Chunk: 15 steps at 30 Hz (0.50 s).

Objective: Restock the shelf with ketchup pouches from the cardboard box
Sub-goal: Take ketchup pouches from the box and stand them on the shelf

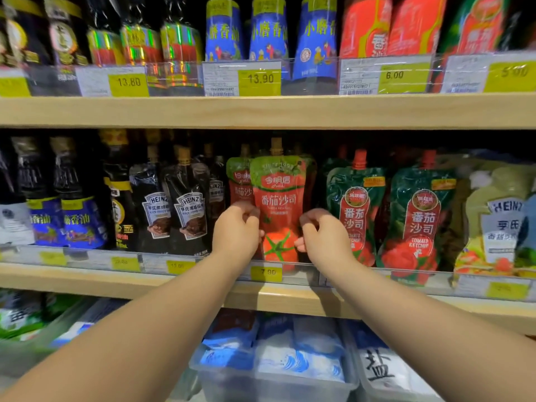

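Supermarket shelving fills the head view: three wooden shelves (261, 111) carrying sauces and condiments, with yellow price tags along clear front rails. On the middle shelf, centre of the frame, a red-and-green ketchup pouch (278, 198) with a tomato on its front stands upright behind the rail; a second matching pouch (239, 181) stands just behind it, to its left. Dark Heinz sauce pouches (188, 207) stand to the left of them and green-topped tomato ketchup pouches (417, 216) to the right. The left hand (236, 230) and right hand (322, 236) flank the front pouch at its lower half, fingers curled, thumb and fingertips pinching its side edges. The cardboard box does not appear in the frame.

Step in hand, as judged: seating and squaring the front pouch in its facing. The next move probably calls for letting go without tipping the soft pouch, then reaching back to the box for another.
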{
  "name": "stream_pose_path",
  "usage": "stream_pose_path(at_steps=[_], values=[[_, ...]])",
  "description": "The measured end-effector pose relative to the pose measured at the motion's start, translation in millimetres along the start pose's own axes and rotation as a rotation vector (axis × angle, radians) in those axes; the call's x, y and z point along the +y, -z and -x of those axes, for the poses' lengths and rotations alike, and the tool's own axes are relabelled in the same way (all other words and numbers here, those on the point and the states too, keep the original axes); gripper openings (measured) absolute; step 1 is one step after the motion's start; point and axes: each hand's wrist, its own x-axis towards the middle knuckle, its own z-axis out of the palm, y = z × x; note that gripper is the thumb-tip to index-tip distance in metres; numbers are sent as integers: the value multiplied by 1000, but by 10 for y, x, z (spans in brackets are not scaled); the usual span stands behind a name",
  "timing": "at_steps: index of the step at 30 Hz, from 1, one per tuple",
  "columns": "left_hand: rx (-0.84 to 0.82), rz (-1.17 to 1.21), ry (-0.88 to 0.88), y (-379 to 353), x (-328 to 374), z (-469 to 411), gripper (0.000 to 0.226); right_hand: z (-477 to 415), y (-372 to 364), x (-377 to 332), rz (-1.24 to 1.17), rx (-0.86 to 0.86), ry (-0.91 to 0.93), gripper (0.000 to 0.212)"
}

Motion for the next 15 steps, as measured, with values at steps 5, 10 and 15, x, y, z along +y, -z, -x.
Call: stream_pose_path(at_steps=[5,10,15], values=[[13,-317,-134,85,-205,84,14,112,34,1,182,-15,51,27],[-50,-480,-162,116,-233,124,17,271,50,10,241,-50,112,44],[-107,-439,-156,31,-136,139,10,277,99,18,252,-68,80,50]])
